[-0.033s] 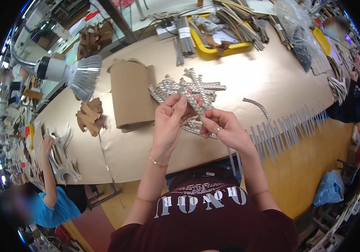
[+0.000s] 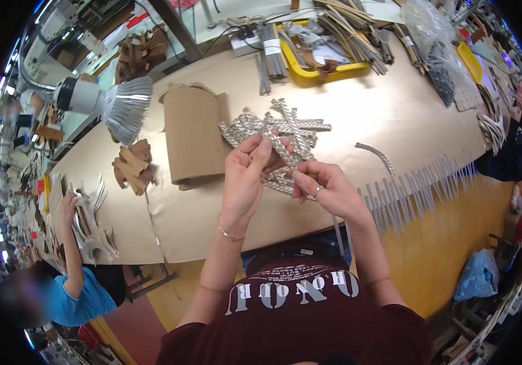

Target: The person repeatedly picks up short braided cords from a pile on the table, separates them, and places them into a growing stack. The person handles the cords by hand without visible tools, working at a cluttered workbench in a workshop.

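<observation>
My left hand (image 2: pixel 246 176) and my right hand (image 2: pixel 325 185) are raised over the table, and together they pinch one silver braided strap (image 2: pixel 282 157). The left fingers grip its upper part and the right fingers its lower end. There is a ring on the right hand and a thin bracelet on the left wrist. Just behind the hands a pile of the same silver braided straps (image 2: pixel 291 125) lies criss-crossed on the tan paper-covered table (image 2: pixel 382 115). One curved braided strap (image 2: pixel 375 153) lies alone to the right.
A row of thin silver strips (image 2: pixel 422 185) hangs along the table's near edge. A curled cardboard sheet (image 2: pixel 191 137), brown leather pieces (image 2: pixel 132 167) and a lamp (image 2: pixel 118 106) stand to the left. A yellow tray (image 2: pixel 328 66) sits at the back. A person in a blue shirt (image 2: pixel 75 295) works at lower left.
</observation>
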The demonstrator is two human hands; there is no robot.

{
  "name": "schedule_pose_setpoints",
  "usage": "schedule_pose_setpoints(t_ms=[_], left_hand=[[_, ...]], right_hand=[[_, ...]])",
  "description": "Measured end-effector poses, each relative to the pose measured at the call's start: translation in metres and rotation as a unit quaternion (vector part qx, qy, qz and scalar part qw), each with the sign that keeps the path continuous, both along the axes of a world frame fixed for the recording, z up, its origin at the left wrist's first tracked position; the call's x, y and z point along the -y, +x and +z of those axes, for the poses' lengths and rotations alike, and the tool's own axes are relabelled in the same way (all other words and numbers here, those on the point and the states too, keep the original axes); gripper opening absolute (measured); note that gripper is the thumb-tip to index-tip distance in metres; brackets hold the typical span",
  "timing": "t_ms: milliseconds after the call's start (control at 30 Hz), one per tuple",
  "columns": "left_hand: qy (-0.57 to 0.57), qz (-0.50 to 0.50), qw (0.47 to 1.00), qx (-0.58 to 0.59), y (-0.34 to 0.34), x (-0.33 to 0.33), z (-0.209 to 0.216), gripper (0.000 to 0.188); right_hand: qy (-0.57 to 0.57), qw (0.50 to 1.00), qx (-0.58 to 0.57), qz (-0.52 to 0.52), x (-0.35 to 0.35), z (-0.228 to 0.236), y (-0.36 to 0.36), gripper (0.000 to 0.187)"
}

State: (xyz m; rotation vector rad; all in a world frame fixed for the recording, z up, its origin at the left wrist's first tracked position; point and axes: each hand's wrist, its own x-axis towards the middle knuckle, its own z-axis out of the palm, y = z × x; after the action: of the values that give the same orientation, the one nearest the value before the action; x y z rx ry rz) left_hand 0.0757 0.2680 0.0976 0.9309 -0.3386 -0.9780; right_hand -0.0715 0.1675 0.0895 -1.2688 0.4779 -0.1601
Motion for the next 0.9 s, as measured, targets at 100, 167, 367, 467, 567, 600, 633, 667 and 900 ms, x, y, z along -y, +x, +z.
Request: schedule_pose_setpoints(t_ms=[100,167,367,467,567,600,633,667,900], left_hand=[[0.036,0.026,0.999,-0.030,0.004,-0.006,0.002,0.023],[0.048,0.045,0.998,-0.021,0.006,-0.004,-0.002,0.022],[0.100,0.130,0.986,0.012,0.005,0.005,-0.027,0.020],[0.052,0.065,0.996,-0.015,0.010,0.002,-0.037,0.018],[0.047,0.071,0.996,-0.022,0.010,0.000,-0.039,0.015],[0.043,0.069,0.997,-0.008,0.011,0.000,-0.038,0.014],[0.035,0.058,0.998,0.004,0.011,0.002,-0.037,0.014],[0.031,0.067,0.997,0.005,0.013,0.005,-0.035,0.014],[0.058,0.108,0.990,0.063,0.012,0.007,-0.033,0.017]], right_hand=[[-0.041,0.992,-0.110,0.052,-0.004,-0.002,0.006,0.028],[-0.093,0.987,-0.126,0.041,-0.006,-0.007,0.008,0.031],[-0.391,0.917,-0.073,-0.029,-0.051,-0.013,0.007,0.032],[-0.420,0.905,-0.070,-0.001,-0.040,0.001,0.009,0.030],[-0.372,0.918,-0.133,0.019,-0.009,0.016,0.017,0.031],[-0.389,0.910,-0.142,-0.007,-0.009,0.018,0.021,0.031],[-0.420,0.887,-0.188,-0.050,-0.007,0.018,0.024,0.031],[-0.436,0.894,-0.101,-0.026,-0.012,0.017,0.026,0.031],[-0.391,0.915,-0.091,0.043,0.000,0.018,0.012,0.025]])
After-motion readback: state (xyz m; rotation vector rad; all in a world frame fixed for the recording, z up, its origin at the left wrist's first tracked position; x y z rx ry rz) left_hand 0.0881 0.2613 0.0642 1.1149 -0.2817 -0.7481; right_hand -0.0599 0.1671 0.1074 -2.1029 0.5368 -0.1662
